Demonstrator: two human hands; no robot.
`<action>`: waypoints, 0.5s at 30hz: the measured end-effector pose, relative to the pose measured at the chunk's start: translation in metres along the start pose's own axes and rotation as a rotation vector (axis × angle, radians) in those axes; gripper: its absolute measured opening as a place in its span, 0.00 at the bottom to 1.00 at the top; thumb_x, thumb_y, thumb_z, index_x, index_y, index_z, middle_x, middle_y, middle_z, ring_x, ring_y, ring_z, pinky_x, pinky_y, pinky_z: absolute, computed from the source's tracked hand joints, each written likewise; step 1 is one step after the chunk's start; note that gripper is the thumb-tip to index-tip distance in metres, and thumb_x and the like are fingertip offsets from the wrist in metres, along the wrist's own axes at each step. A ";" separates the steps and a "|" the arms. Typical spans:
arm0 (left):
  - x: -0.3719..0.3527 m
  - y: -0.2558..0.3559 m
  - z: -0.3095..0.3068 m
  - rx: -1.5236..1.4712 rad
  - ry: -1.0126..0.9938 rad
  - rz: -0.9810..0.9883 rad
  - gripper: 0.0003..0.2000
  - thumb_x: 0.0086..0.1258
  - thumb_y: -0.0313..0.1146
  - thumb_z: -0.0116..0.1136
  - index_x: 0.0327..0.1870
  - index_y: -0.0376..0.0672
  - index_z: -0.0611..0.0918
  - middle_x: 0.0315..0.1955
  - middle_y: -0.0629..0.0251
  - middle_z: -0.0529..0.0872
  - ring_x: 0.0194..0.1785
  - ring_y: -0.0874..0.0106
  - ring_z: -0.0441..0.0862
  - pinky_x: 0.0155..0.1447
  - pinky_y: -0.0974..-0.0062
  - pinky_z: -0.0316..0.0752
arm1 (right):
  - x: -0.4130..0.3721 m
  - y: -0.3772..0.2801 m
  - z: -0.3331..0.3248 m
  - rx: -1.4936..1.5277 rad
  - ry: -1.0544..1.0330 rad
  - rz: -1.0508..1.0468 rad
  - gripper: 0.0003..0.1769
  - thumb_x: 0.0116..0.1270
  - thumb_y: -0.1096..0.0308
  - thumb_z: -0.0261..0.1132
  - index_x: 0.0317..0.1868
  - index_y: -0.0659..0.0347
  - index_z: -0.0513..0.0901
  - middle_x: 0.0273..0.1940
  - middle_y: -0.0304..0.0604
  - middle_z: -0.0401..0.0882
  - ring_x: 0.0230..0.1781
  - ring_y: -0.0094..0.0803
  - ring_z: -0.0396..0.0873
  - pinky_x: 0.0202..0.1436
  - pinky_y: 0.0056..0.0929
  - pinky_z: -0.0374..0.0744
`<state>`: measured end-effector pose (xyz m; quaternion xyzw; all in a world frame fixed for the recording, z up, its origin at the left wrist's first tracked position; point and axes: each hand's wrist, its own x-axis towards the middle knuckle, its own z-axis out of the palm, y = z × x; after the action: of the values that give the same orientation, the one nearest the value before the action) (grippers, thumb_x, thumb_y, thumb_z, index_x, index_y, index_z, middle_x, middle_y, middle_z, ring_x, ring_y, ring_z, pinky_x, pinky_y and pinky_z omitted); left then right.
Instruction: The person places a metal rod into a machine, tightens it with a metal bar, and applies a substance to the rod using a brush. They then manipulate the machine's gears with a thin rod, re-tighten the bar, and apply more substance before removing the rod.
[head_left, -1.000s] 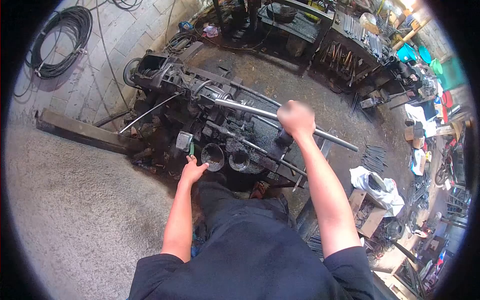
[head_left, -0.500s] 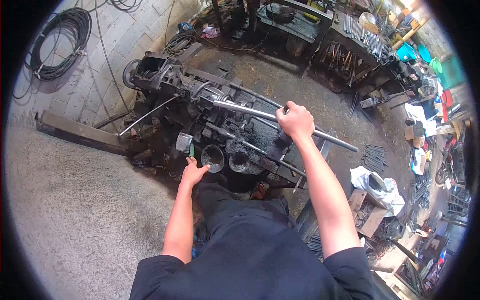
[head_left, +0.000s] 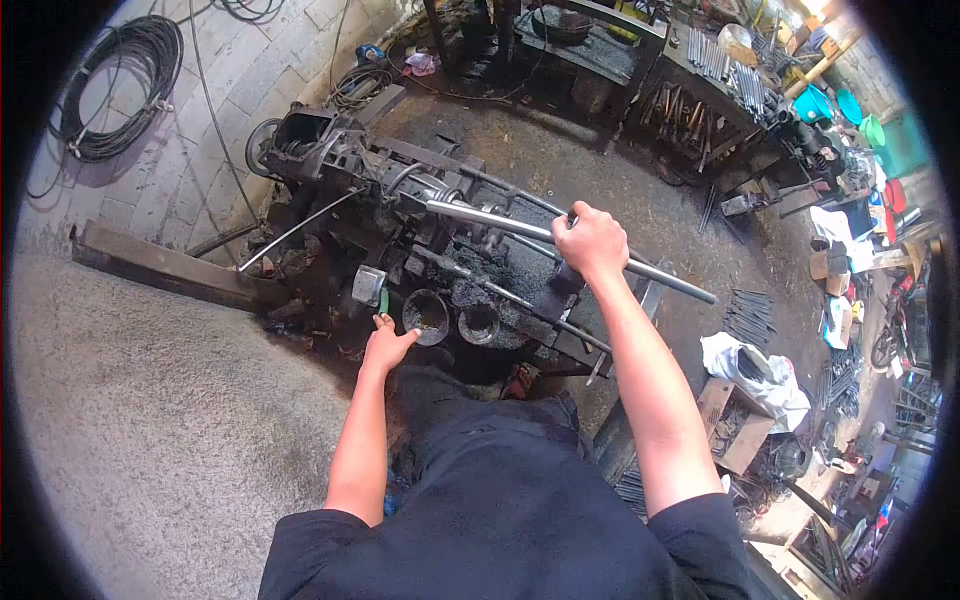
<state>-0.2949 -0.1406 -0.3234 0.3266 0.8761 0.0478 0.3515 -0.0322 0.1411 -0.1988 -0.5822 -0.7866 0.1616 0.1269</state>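
Attached to the dark, greasy machine [head_left: 330,150] in front of me is a long shiny metal bar [head_left: 490,220], angled down to the right. My right hand [head_left: 592,242] is wrapped around this bar past its middle. Lower on the left, my left hand [head_left: 388,345] has its fingers at the lower end of a short green handle [head_left: 384,298], with the thumb held out to the right. A small grey metal box [head_left: 369,285] sits just above that handle. Two round containers, one larger [head_left: 427,316] and one smaller [head_left: 479,323], stand right of my left hand.
A steel beam [head_left: 160,265] runs along the left wall, below a coil of black cable [head_left: 120,85]. Metal rods [head_left: 750,315] lie on the floor at right, near a white cloth [head_left: 755,375] and a wooden box [head_left: 740,435]. A workbench [head_left: 700,80] stands at the back.
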 end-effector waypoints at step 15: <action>-0.005 0.006 -0.006 -0.015 -0.041 -0.038 0.51 0.63 0.60 0.59 0.75 0.26 0.54 0.76 0.36 0.47 0.77 0.51 0.59 0.77 0.65 0.57 | 0.000 -0.001 0.003 -0.032 -0.002 -0.016 0.19 0.60 0.52 0.59 0.37 0.60 0.85 0.37 0.55 0.86 0.41 0.54 0.85 0.48 0.50 0.82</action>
<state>-0.2927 -0.1378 -0.3146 0.3083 0.8743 0.0408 0.3728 -0.0340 0.1403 -0.2010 -0.5777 -0.7939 0.1484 0.1181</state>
